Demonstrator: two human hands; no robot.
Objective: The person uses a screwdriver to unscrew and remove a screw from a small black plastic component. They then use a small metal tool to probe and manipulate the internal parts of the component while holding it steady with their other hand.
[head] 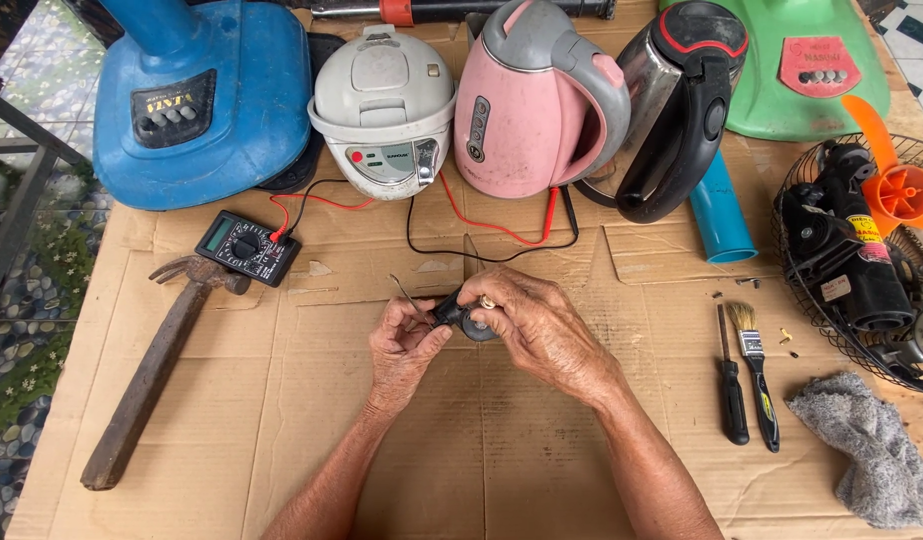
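Both hands, left hand [407, 345] and right hand [532, 320], pinch a small black part [460, 312] over the cardboard-covered tabletop [542, 460]; the multimeter [249, 247] lies untouched, far left.

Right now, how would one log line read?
left hand: grips small black part | right hand: holds same part | nearby: multimeter, hammer

Two electric kettles [542, 105] [682, 100] and one white thermo pot [385, 110] stood far. Two fan bases [202, 100] [807, 65] stood there too. One hammer [157, 370], one multimeter [249, 247], one screwdriver [732, 385] and one paintbrush [757, 375] lay nearer.
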